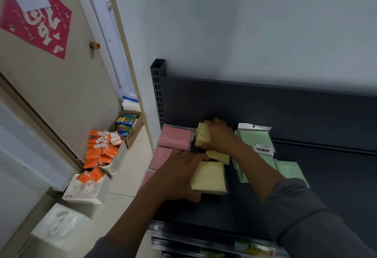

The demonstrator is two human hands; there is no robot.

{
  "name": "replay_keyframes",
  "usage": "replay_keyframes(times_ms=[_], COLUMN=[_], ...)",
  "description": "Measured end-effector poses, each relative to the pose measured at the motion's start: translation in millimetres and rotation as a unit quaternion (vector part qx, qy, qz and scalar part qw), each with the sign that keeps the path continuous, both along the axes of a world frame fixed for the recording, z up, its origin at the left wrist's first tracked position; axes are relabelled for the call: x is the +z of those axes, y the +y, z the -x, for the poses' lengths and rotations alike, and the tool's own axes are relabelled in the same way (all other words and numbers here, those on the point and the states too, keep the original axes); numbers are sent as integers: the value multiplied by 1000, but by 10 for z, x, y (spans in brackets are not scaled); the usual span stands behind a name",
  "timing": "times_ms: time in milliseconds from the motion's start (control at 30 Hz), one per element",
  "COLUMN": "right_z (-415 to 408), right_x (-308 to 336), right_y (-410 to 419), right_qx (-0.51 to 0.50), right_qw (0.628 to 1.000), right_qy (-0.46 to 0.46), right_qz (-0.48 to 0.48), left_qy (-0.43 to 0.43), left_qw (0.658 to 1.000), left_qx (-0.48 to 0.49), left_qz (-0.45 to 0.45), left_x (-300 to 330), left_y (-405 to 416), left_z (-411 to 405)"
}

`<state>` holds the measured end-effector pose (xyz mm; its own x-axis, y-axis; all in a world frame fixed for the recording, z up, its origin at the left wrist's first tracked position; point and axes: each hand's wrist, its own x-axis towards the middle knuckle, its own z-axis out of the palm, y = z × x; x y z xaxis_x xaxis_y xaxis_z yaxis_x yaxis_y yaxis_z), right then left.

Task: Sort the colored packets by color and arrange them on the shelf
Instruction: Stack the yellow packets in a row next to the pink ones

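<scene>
We see a dark grey shelf against a pale wall, with a slotted upright post at its left corner. On it the packets lie in three colour groups, flat and wrapped in clear film. The green packets lie on the right, overlapping one another; the top one has a white hang tab and a small label whose red band seems to read "STICKY NOTES", though the print is too small for us to be sure. The pink packets run in a column along the shelf's left edge. The yellow packets sit between pink and green, in the middle of the shelf.

Our left hand curls round the left edge of the nearest, largest yellow packet, thumb under its front corner. Our right hand grips a smaller yellow packet farther back, tilted up on its edge just beside the pink ones.

On the floor to the left stands a white basket heaped with orange packs, beside a cardboard box of blue and green cartons. A red poster hangs on the door; its white writing is unreadable to us.
</scene>
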<state>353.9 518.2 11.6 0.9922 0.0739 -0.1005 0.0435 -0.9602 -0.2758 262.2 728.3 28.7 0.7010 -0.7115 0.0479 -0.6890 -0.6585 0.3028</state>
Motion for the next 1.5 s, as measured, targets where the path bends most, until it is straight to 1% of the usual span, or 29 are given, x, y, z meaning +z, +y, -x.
replay_keyframes(times_ms=[67, 167, 267, 533, 667, 733, 833, 933, 1067, 1133, 1267, 1400, 1500], right_z=[-16, -30, -38, -46, -46, -37, -26, 2, 52, 77, 151, 386, 621], right_x=[4, -11, -16, 23, 50, 55, 73, 178, 396, 492, 631, 698, 699], right_y=[47, 107, 103, 107, 112, 96, 68, 92, 120, 96, -25, -263, -452], right_qx=[16, 33, 38, 24, 37, 39, 29, 20, 26, 22, 17, 17, -5], right_qw=[1000, 999, 999, 998, 996, 996, 999, 997, 980, 974, 977, 988, 992], right_qy=[-10, 1, 15, 58, 61, 47, 4, -52, -109, -122, -108, -85, -62], right_qz=[-13, -13, 0, 27, 57, 59, 23, -54, -165, -189, -182, -129, -107], left_qy=[-4, 0, -11, -8, -10, -11, -14, -14, -9, -6, -8, -11, -20], left_qw=[1000, 1000, 1000, 1000, 1000, 1000, 1000, 1000, 1000, 1000, 1000, 1000, 999], left_qx=[2, 12, 18, 14, 10, 7, 4, 2, 0, 1, 1, 22, 37], left_qz=[7, 7, 4, 3, 17, 18, 16, 9, 0, 2, 5, 19, -1], left_x=[4, 7, 45, 65, 102, 100, 106, 88, 69, 76, 88, 176, 260], left_y=[13, 41, 87, 122, 121, 122, 109, 97, 82, 75, 86, 200, 252], left_z=[9, 5, -5, 26, 28, 25, 34, 48, 50, 43, 8, -145, -275])
